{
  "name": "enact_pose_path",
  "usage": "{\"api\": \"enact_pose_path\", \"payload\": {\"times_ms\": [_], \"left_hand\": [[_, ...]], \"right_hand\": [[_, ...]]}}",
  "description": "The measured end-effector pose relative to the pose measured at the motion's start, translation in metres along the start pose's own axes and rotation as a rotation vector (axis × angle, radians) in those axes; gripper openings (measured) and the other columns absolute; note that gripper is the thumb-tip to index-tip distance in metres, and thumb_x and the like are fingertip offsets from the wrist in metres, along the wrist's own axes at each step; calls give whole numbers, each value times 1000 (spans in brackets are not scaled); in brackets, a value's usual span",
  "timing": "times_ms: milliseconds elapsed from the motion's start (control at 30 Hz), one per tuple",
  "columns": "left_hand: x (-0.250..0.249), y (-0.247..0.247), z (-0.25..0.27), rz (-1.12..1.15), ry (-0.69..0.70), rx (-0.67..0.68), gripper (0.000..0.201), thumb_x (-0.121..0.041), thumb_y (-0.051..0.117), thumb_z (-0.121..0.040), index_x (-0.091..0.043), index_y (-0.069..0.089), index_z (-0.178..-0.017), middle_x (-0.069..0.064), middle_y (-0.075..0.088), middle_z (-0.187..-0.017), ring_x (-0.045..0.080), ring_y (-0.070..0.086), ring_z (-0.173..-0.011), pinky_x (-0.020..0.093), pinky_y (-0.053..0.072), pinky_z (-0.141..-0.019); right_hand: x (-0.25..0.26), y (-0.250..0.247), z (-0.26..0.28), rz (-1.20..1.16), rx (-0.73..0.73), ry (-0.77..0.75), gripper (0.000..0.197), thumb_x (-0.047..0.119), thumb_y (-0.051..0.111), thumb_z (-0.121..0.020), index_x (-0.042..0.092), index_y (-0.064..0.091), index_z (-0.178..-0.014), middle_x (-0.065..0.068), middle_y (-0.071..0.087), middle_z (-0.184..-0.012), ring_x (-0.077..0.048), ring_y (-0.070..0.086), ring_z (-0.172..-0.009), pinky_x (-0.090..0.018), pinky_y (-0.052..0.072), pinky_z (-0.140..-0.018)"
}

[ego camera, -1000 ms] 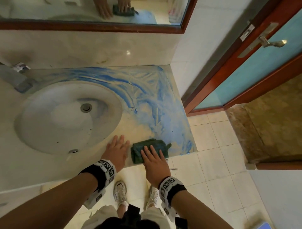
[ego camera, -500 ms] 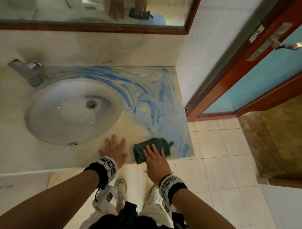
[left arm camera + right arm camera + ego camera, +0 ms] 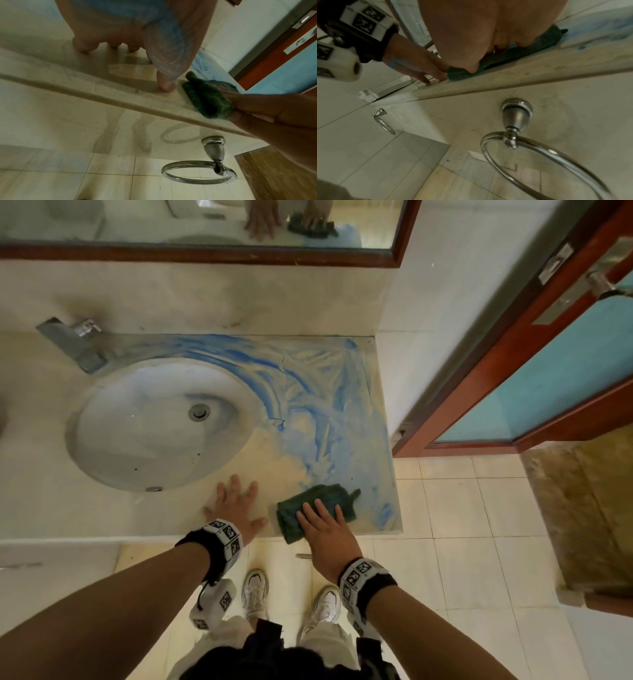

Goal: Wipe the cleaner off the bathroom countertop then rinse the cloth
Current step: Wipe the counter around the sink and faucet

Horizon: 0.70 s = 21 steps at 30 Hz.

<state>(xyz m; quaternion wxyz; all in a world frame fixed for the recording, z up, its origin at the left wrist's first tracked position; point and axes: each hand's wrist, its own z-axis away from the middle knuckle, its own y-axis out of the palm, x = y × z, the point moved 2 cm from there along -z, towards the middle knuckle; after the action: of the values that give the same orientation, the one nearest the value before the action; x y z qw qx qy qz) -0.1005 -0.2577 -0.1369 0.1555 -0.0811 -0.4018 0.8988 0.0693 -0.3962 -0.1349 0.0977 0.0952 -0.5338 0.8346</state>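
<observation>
— Green, is that the folded terry cloth (image 3: 317, 510) low and centre-right in the head view?

— Yes; my right hand (image 3: 325, 534) lies flat on it with the fingers straight and a little spread, pressing it onto the beige stone countertop (image 3: 102, 508) close to the front edge; the near end of the cloth reaches that edge.

— And your other hand?

— My left hand (image 3: 236, 508) rests palm-down on bare stone just left of the cloth, fingers wide and holding nothing; from the left wrist view the thumb (image 3: 165, 81) sits just beside the cloth, and I cannot tell whether they touch.

— Where is the streaky blue cleaner (image 3: 329, 412)?

— Smeared across the right half of the counter, from the back wall down to the cloth, curving round the upper right rim of the round white basin (image 3: 154, 426); a thin patch shows right of the cloth.

— Anything else?

— A chrome faucet (image 3: 73, 344) stands at upper left; a chrome towel ring (image 3: 530, 146) hangs on the panel under the counter.
</observation>
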Motion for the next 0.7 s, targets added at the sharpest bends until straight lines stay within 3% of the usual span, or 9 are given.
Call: {"api": "enact_pose_path", "payload": {"times_ms": [67,233,300,367,400,500,700], "left_hand": [[0,0,1,-5,-6,-13,85,-57,50,-91,-41,-7,-152,-2,-23,-159,32,-13,-147,64,23,-111],[-8,-1,7,84,-56,-14,90,-60,54,-88,-41,-5,-152,0,-24,-159,32,-13,-148,62,21,-113],[-19,-1,12,160,-117,-11,94,-63,57,-84,-41,-4,-152,5,-25,-159,36,-14,-147,62,20,-113],[-28,1,15,188,-162,-1,99,-66,59,-82,-40,-6,-152,9,-26,-158,40,-17,-145,64,19,-112],[-30,1,15,191,-172,-4,100,-66,59,-81,-39,-7,-152,10,-27,-157,41,-17,-144,64,19,-112],[-31,3,13,193,-175,-15,103,-65,61,-81,-38,-8,-152,11,-28,-157,43,-18,-144,65,20,-111],[-32,3,12,163,-180,-27,104,-71,58,-79,-37,-9,-152,12,-26,-157,44,-17,-144,66,21,-111]], "right_hand": [[2,0,-6,22,1,-27,73,29,47,-99,22,3,-156,4,-5,-163,-21,-12,-149,-51,-9,-118],[-36,3,24,-1,-17,-8,71,10,41,-95,24,8,-156,7,-1,-163,-14,-13,-148,-46,-5,-121],[-56,9,39,-21,-49,32,76,4,48,-88,24,18,-155,6,9,-162,-12,-11,-144,-50,7,-121],[-67,12,48,2,-80,67,80,3,60,-77,21,34,-150,3,27,-158,-15,3,-143,-55,25,-115],[-68,11,48,7,-85,78,80,4,61,-76,20,34,-150,1,29,-158,-17,5,-144,-55,24,-116],[-47,4,36,-9,-6,43,75,6,44,-90,21,11,-156,3,4,-163,-21,-7,-150,-50,-5,-120],[-24,3,18,13,-8,-49,74,5,41,-93,23,5,-156,5,-1,-163,-19,-10,-150,-49,-4,-121]]}}
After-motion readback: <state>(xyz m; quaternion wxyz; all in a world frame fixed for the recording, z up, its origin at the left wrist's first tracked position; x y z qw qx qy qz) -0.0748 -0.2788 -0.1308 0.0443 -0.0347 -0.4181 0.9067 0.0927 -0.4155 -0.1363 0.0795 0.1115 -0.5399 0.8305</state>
